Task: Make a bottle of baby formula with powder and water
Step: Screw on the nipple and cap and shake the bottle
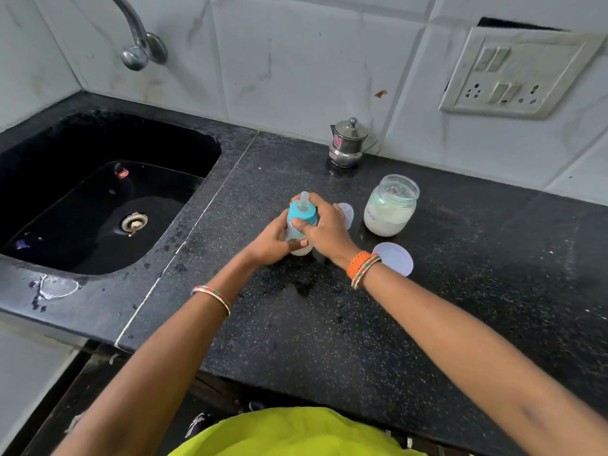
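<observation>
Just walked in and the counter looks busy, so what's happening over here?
A person is making formula. The left hand grips the baby bottle body on the black counter, while the right hand holds its blue collar. Whitish liquid shows in the bottle's bottom. The powder jar stands open beside it, its lid lying nearby.

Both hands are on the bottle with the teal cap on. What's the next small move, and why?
Probably finish twisting the teal cap tight: the right hand grips it while the left hand steadies the bottle, which stands on the counter with pale liquid inside. Then it can be shaken.
</observation>
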